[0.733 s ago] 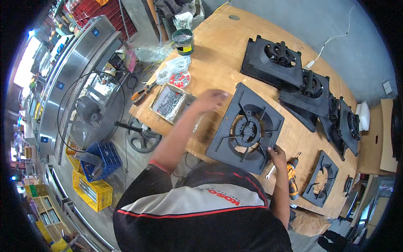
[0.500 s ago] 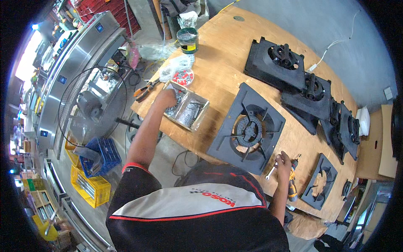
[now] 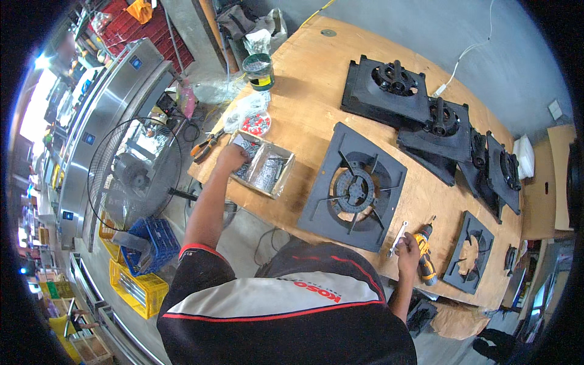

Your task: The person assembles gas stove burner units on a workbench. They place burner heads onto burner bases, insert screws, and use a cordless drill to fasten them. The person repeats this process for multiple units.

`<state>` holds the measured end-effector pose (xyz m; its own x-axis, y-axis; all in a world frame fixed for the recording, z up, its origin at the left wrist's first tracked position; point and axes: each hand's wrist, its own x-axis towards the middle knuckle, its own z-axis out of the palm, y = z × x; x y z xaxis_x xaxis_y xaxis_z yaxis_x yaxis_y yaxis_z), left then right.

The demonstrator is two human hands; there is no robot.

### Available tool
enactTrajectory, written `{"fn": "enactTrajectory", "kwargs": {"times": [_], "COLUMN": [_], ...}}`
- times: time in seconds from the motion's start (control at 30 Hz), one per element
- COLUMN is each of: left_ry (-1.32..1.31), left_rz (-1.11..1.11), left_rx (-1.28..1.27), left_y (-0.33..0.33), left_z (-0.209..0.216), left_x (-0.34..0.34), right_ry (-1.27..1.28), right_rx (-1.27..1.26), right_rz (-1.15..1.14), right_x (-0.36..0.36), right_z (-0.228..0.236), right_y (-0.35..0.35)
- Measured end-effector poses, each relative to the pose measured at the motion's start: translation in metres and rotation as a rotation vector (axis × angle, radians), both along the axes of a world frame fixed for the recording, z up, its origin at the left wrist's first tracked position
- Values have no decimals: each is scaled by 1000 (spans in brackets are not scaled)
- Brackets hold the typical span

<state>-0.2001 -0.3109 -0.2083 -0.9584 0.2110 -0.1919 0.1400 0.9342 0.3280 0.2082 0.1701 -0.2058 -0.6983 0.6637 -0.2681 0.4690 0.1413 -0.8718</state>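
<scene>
My left hand [image 3: 232, 158] is at the near left edge of a divided wooden box [image 3: 286, 176], its fingertips hidden in the left compartment. Small metal fasteners [image 3: 269, 173] fill the right compartment. My right hand [image 3: 408, 250] has its fingers closed round a silver wrench [image 3: 399, 236], whose upper end points away from me. Just right of that hand, a yellow and black cordless drill [image 3: 424, 250] lies on the table. Between my hands lies a black gas-burner top [image 3: 317, 204] with a round grate in its opening.
Several black burner assemblies [image 3: 365, 97] stand along the right side of the wooden table [image 3: 298, 91]. A smaller black frame [image 3: 453, 274] lies near the right edge. Pliers [image 3: 205, 147], a tub of red and white pieces [image 3: 255, 125] and a dark bucket [image 3: 258, 72] are at left. A fan [image 3: 134, 173] stands beyond the table's left edge.
My left hand has drawn back a little toward the box's near left edge. The wrench in my right hand has turned, its visible end swinging from near me to pointing away. The view has shifted slightly.
</scene>
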Motion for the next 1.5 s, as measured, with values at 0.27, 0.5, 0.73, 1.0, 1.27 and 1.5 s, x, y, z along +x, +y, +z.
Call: {"fn": "enactTrajectory", "kwargs": {"times": [0.27, 0.5, 0.73, 1.0, 1.27, 1.5], "left_ry": [21, -134, -847, -938, -187, -570], "left_rz": [17, 142, -143, -11, 233, 603], "left_rx": [100, 855, 1223, 1102, 1021, 1089], "left_y": [-10, 88, 203, 205, 155, 124], "left_z": [-3, 122, 113, 102, 84, 40], "left_x": [1, 75, 215, 261, 241, 187], "right_ry": [-100, 65, 282, 278, 278, 57], "right_rx": [-2, 130, 16, 48, 471, 512], "right_rz": [-14, 151, 645, 931, 797, 1037], "right_x": [10, -22, -95, -85, -114, -154], "right_z": [11, 51, 124, 101, 56, 31], "right_y": [-2, -29, -93, -75, -71, -79]}}
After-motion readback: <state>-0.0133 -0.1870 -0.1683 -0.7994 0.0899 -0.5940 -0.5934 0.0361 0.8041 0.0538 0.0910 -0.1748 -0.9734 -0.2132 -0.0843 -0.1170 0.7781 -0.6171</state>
